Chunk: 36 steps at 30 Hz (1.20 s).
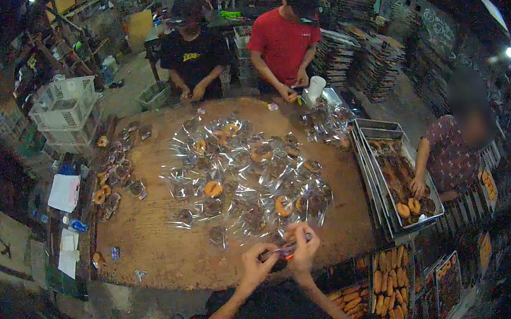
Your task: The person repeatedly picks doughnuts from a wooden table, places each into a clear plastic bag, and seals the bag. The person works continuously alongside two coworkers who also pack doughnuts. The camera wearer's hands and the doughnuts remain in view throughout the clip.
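Observation:
Close to the near edge of the table, my left hand (pixel 259 266) is closed, its fingertips pinching what looks like the edge of a clear plastic bag (pixel 272 254). A dark round doughnut (pixel 277 265) seems to hang below it, partly hidden. My right hand (pixel 303 249) is closed beside it, with a small shiny object between its fingers that I cannot make out. A small orange-red spot shows between the hands. Just beyond them spreads a wide heap of bagged doughnuts (pixel 213 189), some plain with holes, others dark-topped.
The brown table (pixel 145 233) carries more doughnuts (pixel 121 170) along its left side. At the right, one person's hand (pixel 418 188) reaches into a doughnut tray (pixel 404 137). Two people stand across the table. Long rolls (pixel 390 282) fill trays below right; white crates (pixel 66 104) stand left.

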Tool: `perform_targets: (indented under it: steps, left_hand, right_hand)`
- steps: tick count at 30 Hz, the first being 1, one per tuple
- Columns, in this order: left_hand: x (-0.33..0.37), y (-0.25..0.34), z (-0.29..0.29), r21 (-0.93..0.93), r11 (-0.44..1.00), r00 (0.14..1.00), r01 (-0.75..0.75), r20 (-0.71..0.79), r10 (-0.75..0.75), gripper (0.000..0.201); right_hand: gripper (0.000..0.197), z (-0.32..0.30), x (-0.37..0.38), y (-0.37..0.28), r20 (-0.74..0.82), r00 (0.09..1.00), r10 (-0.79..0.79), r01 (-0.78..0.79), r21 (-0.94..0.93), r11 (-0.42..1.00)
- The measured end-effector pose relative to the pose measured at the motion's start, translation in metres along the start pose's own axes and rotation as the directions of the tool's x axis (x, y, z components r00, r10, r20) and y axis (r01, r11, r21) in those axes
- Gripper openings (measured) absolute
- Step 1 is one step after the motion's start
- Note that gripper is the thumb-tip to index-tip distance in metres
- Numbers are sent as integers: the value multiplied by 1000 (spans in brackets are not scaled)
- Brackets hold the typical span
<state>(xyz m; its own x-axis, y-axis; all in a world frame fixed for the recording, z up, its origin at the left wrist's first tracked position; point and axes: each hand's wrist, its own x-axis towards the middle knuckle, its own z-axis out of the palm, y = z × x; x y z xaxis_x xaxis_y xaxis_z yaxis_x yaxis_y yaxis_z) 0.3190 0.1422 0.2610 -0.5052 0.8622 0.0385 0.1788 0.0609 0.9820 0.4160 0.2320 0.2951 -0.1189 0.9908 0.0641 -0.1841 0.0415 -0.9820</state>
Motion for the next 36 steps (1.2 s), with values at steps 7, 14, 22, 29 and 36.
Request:
perform_targets:
  steps: [7,14,22,29,36]
  left_hand:
    - [-5,1,-29,-27,979,976,-203,-88,200,15]
    - [-3,-20,-43,24,989,989,-145,30,144,19]
    - [52,-121,-118,-315,904,886,288,446,-127,23]
    - [150,-166,-285,-586,784,706,-204,-643,-297,27]
    - [135,-298,-197,231,605,611,762,-566,-554,42]
  right_hand:
    - [42,45,-12,38,-180,984,-5,45,222,974]
    - [40,56,-21,39,-248,928,280,-187,341,921]
    - [33,-19,-12,77,-184,944,273,-305,-178,936]
    - [26,-189,-78,199,-151,815,560,-537,-560,631]
    - [15,-288,-154,251,-339,712,615,-697,-449,560]
